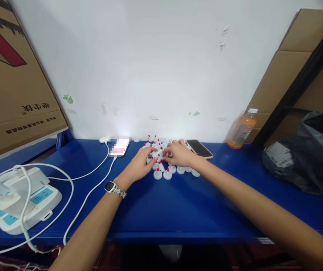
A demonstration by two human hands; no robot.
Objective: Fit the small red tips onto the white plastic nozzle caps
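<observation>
A small white cap piece (155,154) is pinched between the left hand (139,164) and right hand (179,154) over the heap of red-tipped caps (167,165), assembly apparently under way, careful alignment being called for

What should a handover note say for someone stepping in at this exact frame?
Left hand, watch on the wrist: fingers curled on a small white cap at the pile's near edge.
Right hand: fingertips meet the left's over the same spot; which hand grips the piece cannot be told.
Pile of white caps with red tips sits by the wall; a row of upright caps stands in front of it on the blue table.
Nearby: phone, juice bottle, power strip.
Loose pile remains.
</observation>
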